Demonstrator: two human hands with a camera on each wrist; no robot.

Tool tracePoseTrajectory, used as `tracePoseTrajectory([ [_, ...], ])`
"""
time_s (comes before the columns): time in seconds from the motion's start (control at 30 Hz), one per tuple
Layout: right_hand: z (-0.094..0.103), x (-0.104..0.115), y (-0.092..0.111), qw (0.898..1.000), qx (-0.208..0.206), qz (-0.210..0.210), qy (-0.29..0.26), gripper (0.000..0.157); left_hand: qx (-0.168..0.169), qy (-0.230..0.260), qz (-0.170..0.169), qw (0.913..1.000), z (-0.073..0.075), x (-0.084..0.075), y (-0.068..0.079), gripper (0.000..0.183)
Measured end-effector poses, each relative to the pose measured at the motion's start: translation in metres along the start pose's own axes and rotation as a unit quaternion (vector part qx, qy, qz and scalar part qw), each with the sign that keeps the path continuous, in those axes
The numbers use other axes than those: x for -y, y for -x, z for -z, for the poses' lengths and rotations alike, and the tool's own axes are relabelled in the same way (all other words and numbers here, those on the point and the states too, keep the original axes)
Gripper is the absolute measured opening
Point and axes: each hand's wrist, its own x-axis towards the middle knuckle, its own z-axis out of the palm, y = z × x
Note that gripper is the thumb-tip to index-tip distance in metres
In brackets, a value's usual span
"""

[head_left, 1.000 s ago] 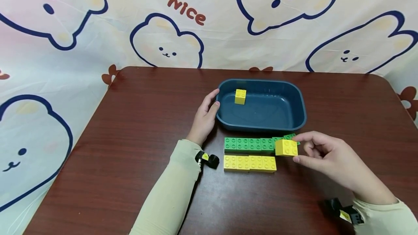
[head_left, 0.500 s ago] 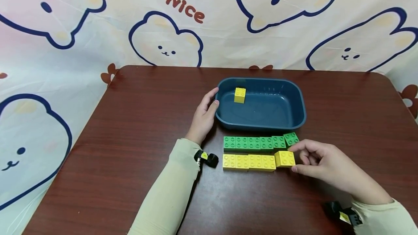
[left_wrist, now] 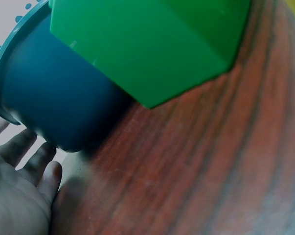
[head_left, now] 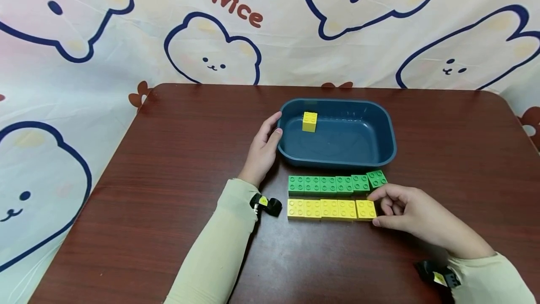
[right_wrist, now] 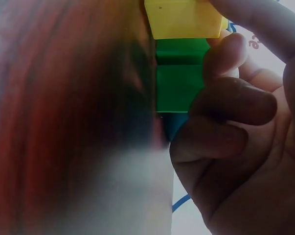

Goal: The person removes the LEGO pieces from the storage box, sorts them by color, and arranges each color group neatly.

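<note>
My right hand [head_left: 411,210] pinches a yellow toy brick [head_left: 365,209] between thumb and index finger, at the right end of a row of yellow bricks [head_left: 321,209]. The other fingers curl toward the palm in the right wrist view, below the yellow brick [right_wrist: 184,19]. My left hand [head_left: 260,151] touches the left side of a dark blue bin [head_left: 337,161]. Its fingers lie fairly straight along the outer wall [left_wrist: 59,93] in the left wrist view. One yellow brick [head_left: 310,122] lies inside the bin, toward the left.
Behind the yellow row runs a parallel row of green bricks [head_left: 320,185], close to the bin's front. Its rightmost green brick [head_left: 376,179] is turned at an angle. Everything stands on a dark brown table [head_left: 190,154], with a bear-patterned cloth [head_left: 287,60] behind it.
My right hand has lowered the yellow brick from over the green row to the right end of the yellow row, moving it slightly left against its neighbour. The left hand has stayed at the bin.
</note>
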Motion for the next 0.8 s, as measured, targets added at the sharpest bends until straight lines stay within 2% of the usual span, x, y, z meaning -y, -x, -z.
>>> tracePoseTrajectory([
  [0.3, -0.0003, -0.0001, 0.0001, 0.999, 0.023, -0.03, -0.02, 0.037, 0.001, -0.002, 0.004, 1.0, -0.0012, -0.0009, -0.0002, 0.043],
  [0.8, 0.0011, 0.006, -0.0002, 1.0, 0.003, -0.018, -0.016, 0.047, 0.0, -0.005, 0.01, 0.9999, 0.0007, -0.0006, 0.0012, 0.043],
])
